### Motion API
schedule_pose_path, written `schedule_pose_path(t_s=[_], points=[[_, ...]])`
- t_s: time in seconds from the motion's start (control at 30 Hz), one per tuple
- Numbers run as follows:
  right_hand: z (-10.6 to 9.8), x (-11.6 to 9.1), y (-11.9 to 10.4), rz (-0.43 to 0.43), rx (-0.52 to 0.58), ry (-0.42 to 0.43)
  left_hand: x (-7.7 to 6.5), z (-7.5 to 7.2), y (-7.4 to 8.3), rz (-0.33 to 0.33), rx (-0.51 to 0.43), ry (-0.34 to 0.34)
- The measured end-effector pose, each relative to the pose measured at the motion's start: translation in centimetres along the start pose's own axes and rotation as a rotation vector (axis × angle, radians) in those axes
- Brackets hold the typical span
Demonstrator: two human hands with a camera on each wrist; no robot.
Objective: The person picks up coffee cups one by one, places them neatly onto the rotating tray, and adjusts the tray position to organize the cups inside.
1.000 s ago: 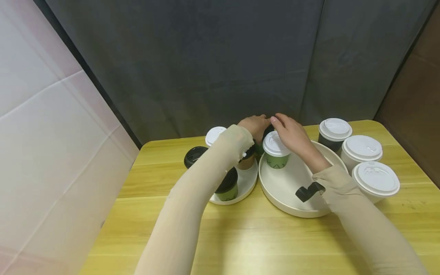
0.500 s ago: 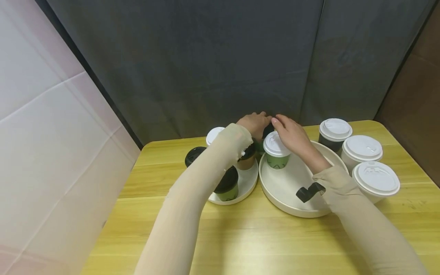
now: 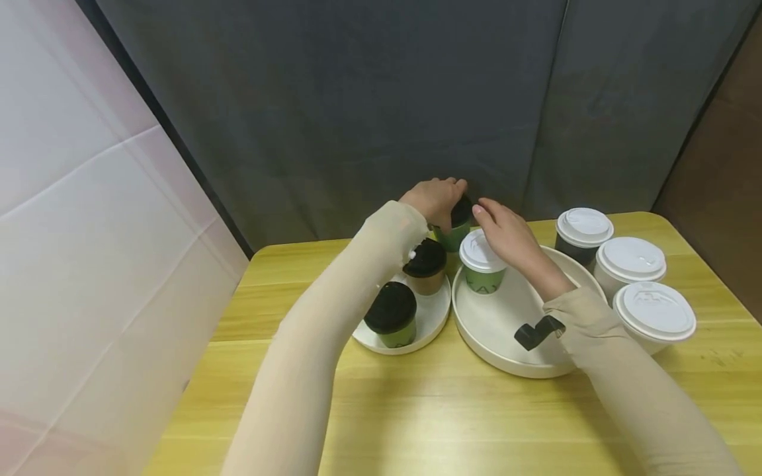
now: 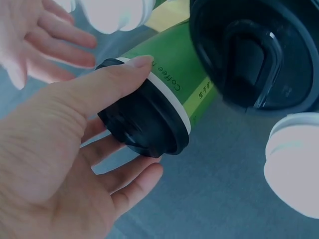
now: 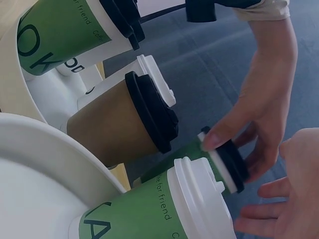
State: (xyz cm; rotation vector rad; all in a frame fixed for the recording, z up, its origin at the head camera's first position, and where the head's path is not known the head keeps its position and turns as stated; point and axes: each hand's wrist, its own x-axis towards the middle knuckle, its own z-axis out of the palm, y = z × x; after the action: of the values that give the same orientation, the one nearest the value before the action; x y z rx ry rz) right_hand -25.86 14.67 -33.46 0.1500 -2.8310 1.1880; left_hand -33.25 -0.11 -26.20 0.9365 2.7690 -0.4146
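My left hand [image 3: 436, 199] grips a green paper coffee cup [image 3: 454, 238] behind the plates, thumb and fingers round its black lid [image 4: 142, 122]. In the right wrist view this cup [image 5: 172, 159] leans away behind other cups. Fingers extended, my right hand [image 3: 508, 239] is held beside the left one, above a green cup with a white lid [image 3: 483, 266]. That white-lidded cup stands on the larger cream tray [image 3: 518, 330]. A brown cup with a black lid [image 3: 426, 268] and a green black-lidded cup [image 3: 393, 314] stand on the smaller white plate [image 3: 430, 317].
Three white-lidded cups stand right of the tray: a dark one [image 3: 583, 235] at the back, then a pale cup [image 3: 630, 261] and another pale cup [image 3: 653, 314]. A grey partition [image 3: 357, 132] rises at the table's back edge. My left sleeve [image 3: 333, 317] crosses over the smaller plate.
My left hand has moved up and slightly left, with the black-lidded green cup rising in it. The right hand stays nearly in place. Cups at the far left are now hidden behind the left arm.
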Motion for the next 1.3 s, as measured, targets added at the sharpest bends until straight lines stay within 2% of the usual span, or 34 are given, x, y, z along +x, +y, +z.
schedule_pose_path(t_s=[0.5, 1.0, 1.3], points=[[-0.1, 0.8, -0.2, -0.052, 0.023, 0.016, -1.0, -2.2, -1.3, 0.001, 0.041, 0.053], [-0.3, 1.2, -0.6, -0.058, 0.056, 0.015, -1.6, -4.0, -2.5, 0.015, -0.023, 0.093], [-0.8, 0.6, -1.3, -0.064, 0.142, 0.095, -2.3, -4.8, -2.7, 0.052, -0.068, 0.185]])
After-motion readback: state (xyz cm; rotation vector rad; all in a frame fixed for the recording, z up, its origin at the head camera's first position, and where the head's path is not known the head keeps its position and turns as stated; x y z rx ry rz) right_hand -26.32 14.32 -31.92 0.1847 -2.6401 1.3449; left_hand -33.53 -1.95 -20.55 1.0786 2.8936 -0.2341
